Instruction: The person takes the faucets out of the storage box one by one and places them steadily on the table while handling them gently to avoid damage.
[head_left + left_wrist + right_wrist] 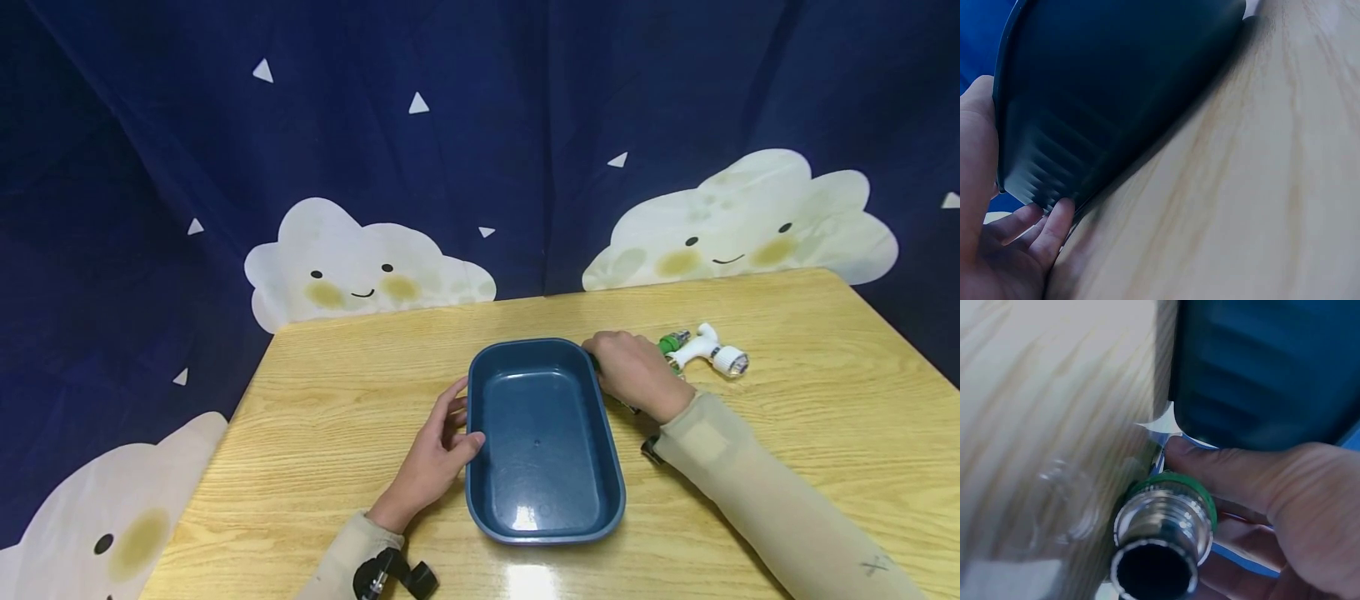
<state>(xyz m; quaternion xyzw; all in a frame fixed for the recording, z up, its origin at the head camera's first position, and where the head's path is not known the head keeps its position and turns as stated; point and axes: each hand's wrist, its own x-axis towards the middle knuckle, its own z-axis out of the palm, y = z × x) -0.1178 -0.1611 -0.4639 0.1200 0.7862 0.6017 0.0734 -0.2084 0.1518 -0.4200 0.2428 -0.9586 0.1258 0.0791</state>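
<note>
A dark blue plastic bin (536, 442) with nothing in it stands on the table. My left hand (435, 458) holds its left side, thumb over the rim and fingers against the ribbed outer wall (1054, 156). By the bin's far right corner, my right hand (637, 371) grips a shiny metal fitting (1163, 519) with a green ring, thumb and fingers around its side. The fitting's open round end faces the right wrist camera; its far part is hidden behind the hand. Just right of that hand lies a white tap (705, 346) beside a green-and-metal piece (673, 342).
The wooden table (337, 417) extends on both sides of the bin. Behind it hangs a dark blue curtain (480, 150) with clouds and white triangles, meeting the table's back edge. Black camera mounts (393, 573) are on the wrists.
</note>
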